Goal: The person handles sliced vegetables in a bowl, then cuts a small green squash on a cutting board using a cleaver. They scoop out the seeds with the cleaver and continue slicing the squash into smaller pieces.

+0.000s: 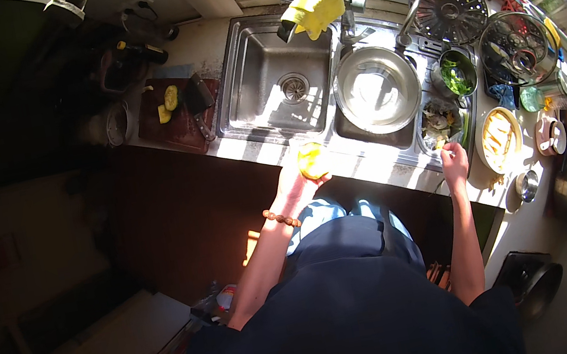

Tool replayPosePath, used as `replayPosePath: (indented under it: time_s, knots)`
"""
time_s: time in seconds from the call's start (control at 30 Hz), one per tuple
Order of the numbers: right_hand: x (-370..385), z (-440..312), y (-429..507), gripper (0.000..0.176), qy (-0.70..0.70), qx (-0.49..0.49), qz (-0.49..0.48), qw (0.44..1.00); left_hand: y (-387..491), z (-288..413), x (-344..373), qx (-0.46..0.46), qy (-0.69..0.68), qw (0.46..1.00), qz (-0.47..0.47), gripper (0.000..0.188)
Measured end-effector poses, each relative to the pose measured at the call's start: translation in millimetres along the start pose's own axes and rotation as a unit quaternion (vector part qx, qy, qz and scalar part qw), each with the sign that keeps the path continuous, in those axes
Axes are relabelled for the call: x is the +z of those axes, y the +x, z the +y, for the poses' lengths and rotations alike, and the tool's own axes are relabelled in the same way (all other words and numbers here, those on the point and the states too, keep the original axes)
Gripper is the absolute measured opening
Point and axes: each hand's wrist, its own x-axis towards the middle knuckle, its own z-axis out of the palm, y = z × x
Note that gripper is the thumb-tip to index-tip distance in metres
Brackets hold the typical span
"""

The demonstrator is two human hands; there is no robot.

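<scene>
In my left hand (296,177) lies a yellow piece of squash or similar vegetable (312,160), brightly sunlit, above the counter's front edge by the left sink basin (273,53). My right hand (454,161) is closed with its fingertips together, beside the small right basin whose heap of peelings (440,121) is close to the fingers; whether it pinches something is unclear. Left of the sink, a brown cutting board (176,133) bears yellow squash pieces (171,98) and a cleaver (197,95). A large metal bowl (378,89) rests over the middle basin.
A small pot of green leaves (454,75) stands at the right sink. Beyond it are a perforated steamer tray (449,9) and a glass lid (518,48). An oval dish of pale strips (499,140) and a small metal bowl (527,186) sit right of my right hand. A yellow cloth (316,7) hangs over the faucet.
</scene>
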Motion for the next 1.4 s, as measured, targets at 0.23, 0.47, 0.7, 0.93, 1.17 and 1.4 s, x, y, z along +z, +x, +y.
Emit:
replayPosePath:
  time_s: [0.23,0.47,0.7,0.93,1.17,1.4]
  knots:
    - [30.5,-37.1,2.1,0.027,0.030,-0.007,-0.031,0.999,-43.8,70.4,-87.0,0.049,-0.202,0.976,-0.057,0.030]
    - [148.9,-116.0,-8.6,0.025,0.109,-0.018,-0.119,0.987,-28.0,242.4,-242.8,0.180,0.023,0.976,0.119,0.027]
    - [300.8,-299.7,-101.8,0.028,0.031,-0.067,-0.250,0.966,45.9,442.3,-406.1,0.210,0.194,0.918,0.276,0.037]
    - [438.7,-472.1,-165.2,0.050,-0.023,-0.166,-0.342,0.925,133.3,517.5,-464.1,0.242,0.489,0.804,0.236,0.049]
    - [546.5,-518.3,-180.6,0.042,-0.077,-0.268,-0.256,0.926,149.7,537.9,-471.4,0.302,0.597,0.724,0.171,0.054]
    - [582.6,-541.1,-167.1,0.051,-0.177,-0.178,-0.225,0.942,92.6,513.7,-410.8,0.420,0.676,0.566,0.215,0.071]
